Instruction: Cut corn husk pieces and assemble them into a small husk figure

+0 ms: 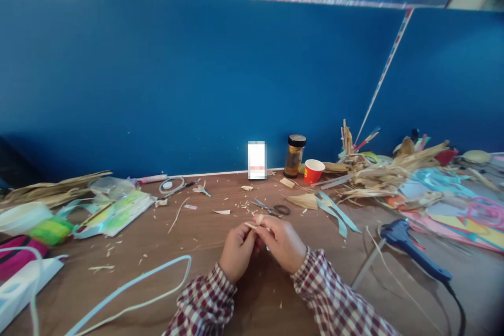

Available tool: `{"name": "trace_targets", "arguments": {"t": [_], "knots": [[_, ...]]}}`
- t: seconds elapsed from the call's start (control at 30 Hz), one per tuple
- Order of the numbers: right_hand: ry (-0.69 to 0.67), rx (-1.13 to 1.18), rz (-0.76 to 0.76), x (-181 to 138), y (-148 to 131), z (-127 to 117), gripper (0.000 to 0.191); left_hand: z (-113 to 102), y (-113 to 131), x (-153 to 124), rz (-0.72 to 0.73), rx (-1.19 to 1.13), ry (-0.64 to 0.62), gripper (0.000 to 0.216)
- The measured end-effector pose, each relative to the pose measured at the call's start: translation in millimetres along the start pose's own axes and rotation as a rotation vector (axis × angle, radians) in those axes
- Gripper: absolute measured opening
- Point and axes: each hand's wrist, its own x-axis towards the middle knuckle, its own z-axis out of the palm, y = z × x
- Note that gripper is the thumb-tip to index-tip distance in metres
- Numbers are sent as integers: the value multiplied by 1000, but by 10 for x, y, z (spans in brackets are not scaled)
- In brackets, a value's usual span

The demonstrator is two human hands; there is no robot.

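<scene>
My left hand [237, 253] and my right hand [284, 243] meet over the near middle of the brown table. Both are closed, with fingertips pinched around a small pale strip [251, 226] that looks like dried husk. Part of the strip and several fingers are hidden behind the hands. Just beyond them lie scissors [271, 208] with dark handles, among scattered pale scraps. A pointed piece of dried husk [303, 200] and a light blue ribbon [334, 215] rest to the right of the scissors.
A blue glue gun [413, 249] with its cord lies at right. Behind stand a lidded jar [294, 157] and red paper cup [314, 172] near the blue partition [197, 79]. Husks [394, 170] pile up at right. A white cable [137, 278] loops at left, near a power strip [29, 291].
</scene>
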Motion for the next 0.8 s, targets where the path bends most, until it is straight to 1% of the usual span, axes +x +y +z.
{"name": "trace_targets", "arguments": {"t": [0.1, 0.23, 0.33, 0.43, 0.53, 0.57, 0.6, 0.67, 0.7, 0.73, 0.8], "knots": [[17, -28, 58, -15, 35, 1, 27, 18, 2, -12, 8, 79, -24, 28], [43, -138, 84, -38, 85, 42, 28, 3, -19, -3, -84, 94, -37, 29], [60, -223, 83, -43, 107, 57, 27, -5, -15, -10, -106, 93, -55, 30], [86, -336, 99, -26, 167, -1, 26, 6, 31, -43, -104, 105, -79, 30], [149, -488, 207, -2, 279, -118, 27, -22, 100, -61, -53, 160, -116, 33], [183, -534, 254, 4, 315, -152, 27, -59, 119, -52, -15, 217, -96, 34], [214, -566, 289, 8, 344, -175, 27, -114, 133, -35, 22, 292, -45, 35], [247, -582, 299, 10, 369, -178, 26, -276, 137, 24, 94, 608, 167, 34], [247, -570, 278, 9, 365, -159, 25, -373, 129, 59, 85, 786, 280, 34], [235, -553, 246, 5, 352, -131, 25, -471, 115, 94, 26, 924, 354, 33], [205, -518, 187, -5, 311, -65, 25, -642, 77, 151, -92, 1086, 420, 33]]}}
